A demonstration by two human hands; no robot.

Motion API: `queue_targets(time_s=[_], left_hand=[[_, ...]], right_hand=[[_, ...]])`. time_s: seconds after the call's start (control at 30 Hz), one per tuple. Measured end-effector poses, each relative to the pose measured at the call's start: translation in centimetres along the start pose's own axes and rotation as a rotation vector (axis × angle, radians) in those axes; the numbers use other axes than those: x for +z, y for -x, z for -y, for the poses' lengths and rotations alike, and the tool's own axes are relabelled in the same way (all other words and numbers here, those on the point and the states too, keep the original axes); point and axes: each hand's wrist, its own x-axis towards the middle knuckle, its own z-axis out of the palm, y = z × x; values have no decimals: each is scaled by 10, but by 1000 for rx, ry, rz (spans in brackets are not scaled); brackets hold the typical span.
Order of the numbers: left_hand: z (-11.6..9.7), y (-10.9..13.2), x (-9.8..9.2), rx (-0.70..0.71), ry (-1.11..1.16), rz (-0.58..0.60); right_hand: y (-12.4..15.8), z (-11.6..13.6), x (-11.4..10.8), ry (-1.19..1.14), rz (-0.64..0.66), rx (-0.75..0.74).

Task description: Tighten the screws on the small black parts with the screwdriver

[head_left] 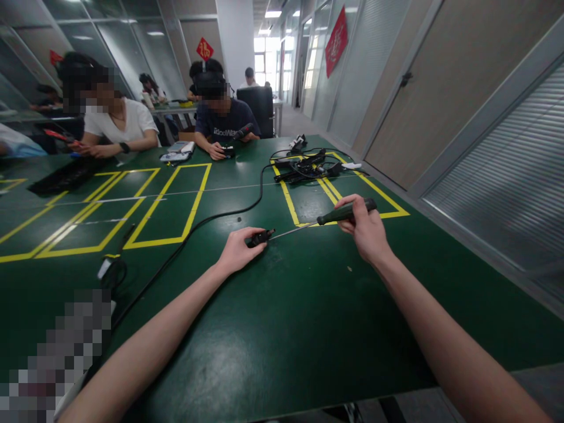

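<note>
Between thumb and fingers, my left hand (240, 251) grips a small black part (259, 237) that looks like a plug, low over the green table (282, 317). My right hand (365, 232) is closed around the dark handle of a screwdriver (337, 214). Its thin metal shaft points left, and the tip meets or nearly meets the black part's right side; exact contact is too small to tell. The far side of the part is hidden by my left fingers.
A black cable (211, 217) runs across the table to a pile of black parts and cables (308, 167). Yellow tape (154, 242) marks rectangles. At lower left lies a small coiled cable (115, 273). Two people (227, 117) work across the table. A door stands at right.
</note>
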Motion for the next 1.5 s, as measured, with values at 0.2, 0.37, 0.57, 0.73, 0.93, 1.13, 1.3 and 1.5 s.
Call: queue_targets(time_s=[0.2, 0.37, 0.57, 0.73, 0.93, 1.13, 1.3, 1.5], left_hand=[[0, -1, 2, -127, 136, -15], [2, -2, 2, -137, 195, -9], [8, -4, 2, -224, 386, 44], [11, -4, 4, -229, 477, 76], [10, -2, 3, -185, 419, 71], [4, -1, -1, -146, 270, 39], [3, -1, -2, -174, 199, 24], [2, -1, -2, -190, 201, 11]], right_hand=[[1, 2, 2, -7, 16, -6], [1, 3, 1, 13, 17, -19], [1, 3, 0, 28, 10, -30], [1, 5, 1, 43, 8, -49], [4, 11, 4, 90, 0, -86], [5, 20, 10, 185, 12, -128], [3, 33, 18, 270, 38, -169], [-4, 51, 34, 354, 90, -205]])
